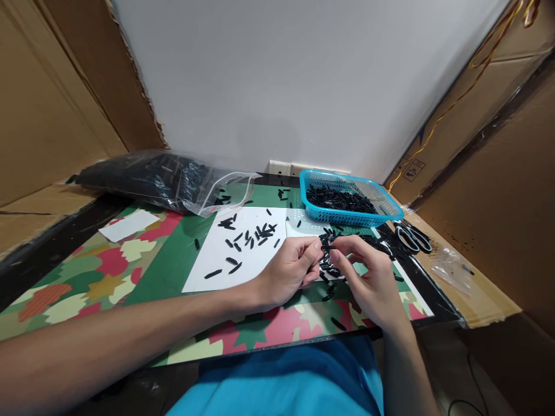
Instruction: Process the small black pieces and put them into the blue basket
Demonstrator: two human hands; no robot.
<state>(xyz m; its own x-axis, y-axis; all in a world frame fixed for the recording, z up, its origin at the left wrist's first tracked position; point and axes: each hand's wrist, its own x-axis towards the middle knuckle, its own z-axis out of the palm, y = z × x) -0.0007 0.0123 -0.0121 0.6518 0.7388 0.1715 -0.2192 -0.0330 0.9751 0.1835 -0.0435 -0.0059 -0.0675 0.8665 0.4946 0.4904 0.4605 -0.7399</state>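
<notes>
My right hand [366, 274] pinches a small slim black piece [330, 247] between thumb and fingertips. Right beside it, my left hand [297, 264] is closed, its thumb pressed on the curled fingers; what lies inside is hidden. The black piece points toward the left thumb, and I cannot tell whether the two touch. Beneath and behind the hands lies a heap of similar black pieces [329, 270]. More black pieces [262, 232] are scattered over a white sheet [203, 263] to the left.
A blue basket [347, 218] full of black pieces stands at the back right. Scissors [411, 238] and a small clear bag [451, 271] lie right of it. A large zip bag [147, 176] of black pieces lies back left, near a white card [129, 225]. Cardboard walls flank the table.
</notes>
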